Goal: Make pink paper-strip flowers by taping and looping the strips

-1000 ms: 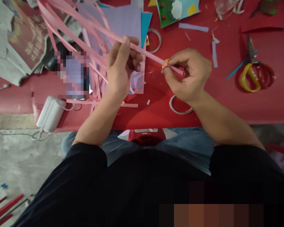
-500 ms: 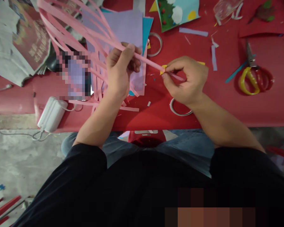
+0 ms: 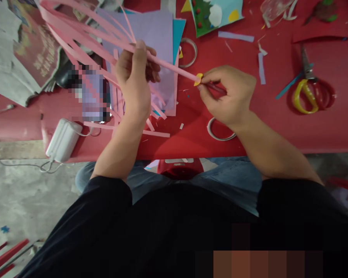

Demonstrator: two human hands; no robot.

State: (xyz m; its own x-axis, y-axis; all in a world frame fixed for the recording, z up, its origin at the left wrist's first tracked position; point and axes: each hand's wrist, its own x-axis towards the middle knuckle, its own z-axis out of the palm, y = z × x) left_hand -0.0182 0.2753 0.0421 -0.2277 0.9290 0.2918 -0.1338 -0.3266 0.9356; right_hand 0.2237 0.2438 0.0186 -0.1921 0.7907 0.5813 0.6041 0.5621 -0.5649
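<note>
My left hand [image 3: 137,73] is closed around a bundle of long pink paper strips [image 3: 75,36], whose loose ends fan out to the upper left. From that hand a narrow pink stem [image 3: 175,68] runs right to a small yellow paper piece [image 3: 198,79] wrapped around it. My right hand [image 3: 227,94] pinches the stem's end right beside the yellow piece, with thumb and forefinger together. A darker pink tip passes under the right fingers and is partly hidden. Lilac paper sheets [image 3: 162,42] lie below the left hand.
Scissors [image 3: 309,83] with yellow and red handles lie at the right. Tape rings [image 3: 213,133] rest near the right hand and beyond it. At the left are a white power adapter [image 3: 64,141], a blurred phone [image 3: 94,94], a black mouse [image 3: 66,78] and newspapers [image 3: 36,83]. Paper scraps dot the red table [image 3: 278,133].
My left hand has slid left along the pink stem, away from the yellow piece, so more stem shows between the hands. My right hand stays almost in place.
</note>
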